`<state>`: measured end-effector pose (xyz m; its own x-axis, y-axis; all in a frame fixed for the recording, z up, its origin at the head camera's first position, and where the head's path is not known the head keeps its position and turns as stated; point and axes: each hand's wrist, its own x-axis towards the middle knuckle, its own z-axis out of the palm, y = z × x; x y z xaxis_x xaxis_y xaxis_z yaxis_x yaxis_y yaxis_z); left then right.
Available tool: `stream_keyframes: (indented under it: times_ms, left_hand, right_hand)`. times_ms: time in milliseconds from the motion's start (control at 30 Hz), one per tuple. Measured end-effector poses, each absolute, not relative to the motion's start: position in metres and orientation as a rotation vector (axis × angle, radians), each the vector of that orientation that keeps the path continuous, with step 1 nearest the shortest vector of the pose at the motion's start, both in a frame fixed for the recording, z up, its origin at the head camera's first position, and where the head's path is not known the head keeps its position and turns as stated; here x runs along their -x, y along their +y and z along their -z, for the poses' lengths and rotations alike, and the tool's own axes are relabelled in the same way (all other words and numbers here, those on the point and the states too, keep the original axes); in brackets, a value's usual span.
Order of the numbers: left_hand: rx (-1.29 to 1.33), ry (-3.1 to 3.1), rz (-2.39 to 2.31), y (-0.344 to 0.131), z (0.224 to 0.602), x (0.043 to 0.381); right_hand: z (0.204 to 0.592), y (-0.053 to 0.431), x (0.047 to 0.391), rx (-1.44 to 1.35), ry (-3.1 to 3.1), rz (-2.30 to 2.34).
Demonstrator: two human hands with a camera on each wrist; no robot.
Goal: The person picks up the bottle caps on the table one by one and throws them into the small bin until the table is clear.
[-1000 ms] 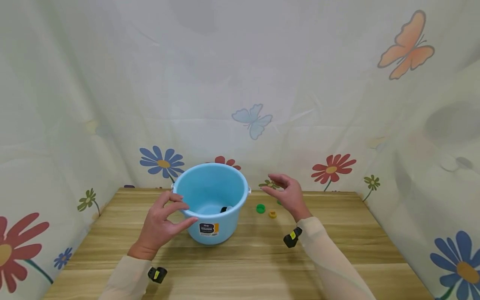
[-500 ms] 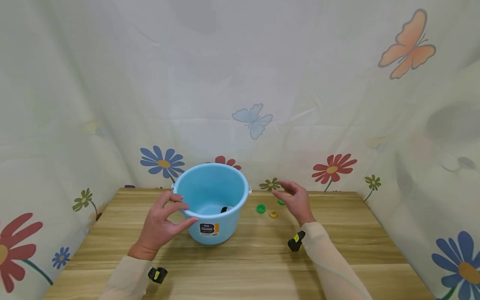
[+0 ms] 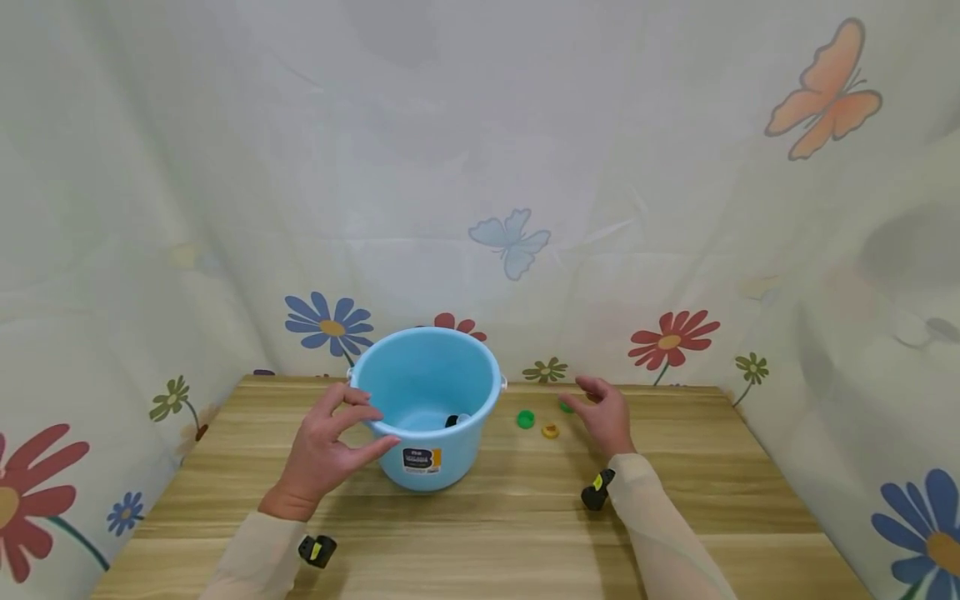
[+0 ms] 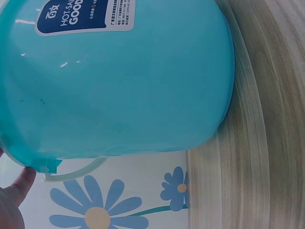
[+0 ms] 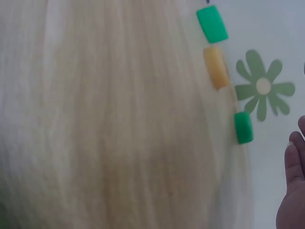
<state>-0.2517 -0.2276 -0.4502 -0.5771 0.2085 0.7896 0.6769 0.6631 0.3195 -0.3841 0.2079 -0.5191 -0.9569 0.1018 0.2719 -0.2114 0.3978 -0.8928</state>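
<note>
A light blue bucket (image 3: 429, 379) stands upright on the table. My left hand (image 3: 318, 450) holds its near left rim, with fingers at the edge and the thumb against the outside. A fingertip (image 4: 23, 183) shows by the handle lug in the left wrist view. Right of the bucket lie a green bottle cap (image 3: 526, 419) and a yellow bottle cap (image 3: 551, 431). My right hand (image 3: 606, 421) hovers with thumb and fingers apart, close over a second green cap (image 3: 566, 407), which it partly covers. In the right wrist view that green cap (image 5: 243, 127) lies just left of the hand.
Inside the bucket lie a small black piece (image 3: 452, 421) and a pale one beside it. The wooden table (image 3: 465, 550) ends at a flower-printed curtain (image 3: 420, 167), which also closes off both sides. The bucket's white handle (image 4: 78, 171) hangs at its side.
My right hand has moved right and down, from beside the bucket to the farther green cap, with nothing in it. The left hand keeps its place on the bucket's rim.
</note>
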Motion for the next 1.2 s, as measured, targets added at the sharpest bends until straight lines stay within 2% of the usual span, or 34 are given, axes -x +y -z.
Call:
stream_keyframes:
  times_ms: [600, 1200]
  left_hand:
    - [0.686, -2.129, 0.795, -0.228, 0.450, 0.251]
    - [0.678, -2.145, 0.795, -0.229, 0.449, 0.255]
  right_hand:
    - [0.530, 0.213, 0.398, 0.084, -2.452, -1.580]
    - [0.546, 0.216, 0.408, 0.038, -2.533, -1.491]
